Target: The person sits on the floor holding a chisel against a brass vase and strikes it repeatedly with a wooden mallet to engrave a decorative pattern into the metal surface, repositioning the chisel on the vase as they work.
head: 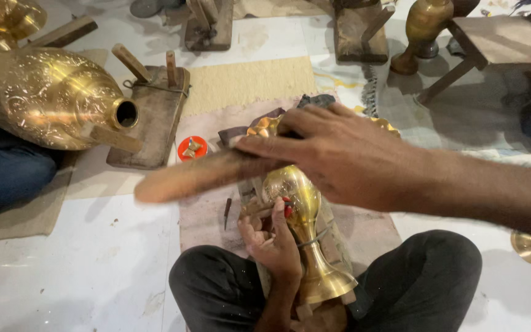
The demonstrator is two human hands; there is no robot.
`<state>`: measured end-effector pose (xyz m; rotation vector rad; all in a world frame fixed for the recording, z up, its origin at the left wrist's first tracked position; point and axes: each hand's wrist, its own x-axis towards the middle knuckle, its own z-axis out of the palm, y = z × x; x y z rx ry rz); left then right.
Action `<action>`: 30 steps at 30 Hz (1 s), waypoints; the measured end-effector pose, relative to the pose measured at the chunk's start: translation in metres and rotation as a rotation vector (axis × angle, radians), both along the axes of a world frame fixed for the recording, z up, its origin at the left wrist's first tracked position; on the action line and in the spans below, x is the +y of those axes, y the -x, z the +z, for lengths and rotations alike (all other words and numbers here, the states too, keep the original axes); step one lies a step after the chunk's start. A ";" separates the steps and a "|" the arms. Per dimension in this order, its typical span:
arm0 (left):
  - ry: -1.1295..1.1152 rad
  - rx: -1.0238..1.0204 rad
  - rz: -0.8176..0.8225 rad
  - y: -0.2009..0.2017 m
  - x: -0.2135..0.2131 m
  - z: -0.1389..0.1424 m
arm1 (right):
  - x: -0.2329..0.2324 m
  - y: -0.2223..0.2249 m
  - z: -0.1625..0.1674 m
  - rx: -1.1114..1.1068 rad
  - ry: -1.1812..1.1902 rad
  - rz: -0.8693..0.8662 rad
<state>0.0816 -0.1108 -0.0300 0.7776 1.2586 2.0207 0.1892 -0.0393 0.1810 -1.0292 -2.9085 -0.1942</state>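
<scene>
Here, the left hand point(275, 243) is closing its fingers around a small tool against the brass vase point(302, 221), which is lying lengthwise between the knees. Just above, the right hand point(333, 154) is gripping a wooden mallet point(198, 175).

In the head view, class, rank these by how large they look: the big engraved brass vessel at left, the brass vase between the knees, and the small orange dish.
1. Engraved brass vessel
2. Brass vase, partly hidden by the right hand
3. Orange dish
</scene>
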 end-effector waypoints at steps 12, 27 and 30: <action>-0.023 0.091 -0.014 0.006 0.004 -0.007 | -0.006 0.008 0.010 -0.177 -0.249 0.146; -0.004 -0.004 -0.157 0.014 0.001 -0.007 | -0.008 0.004 0.009 -0.017 -0.298 0.163; -0.059 -0.033 -0.180 0.017 0.002 -0.006 | -0.009 0.002 0.008 -0.119 -0.140 0.052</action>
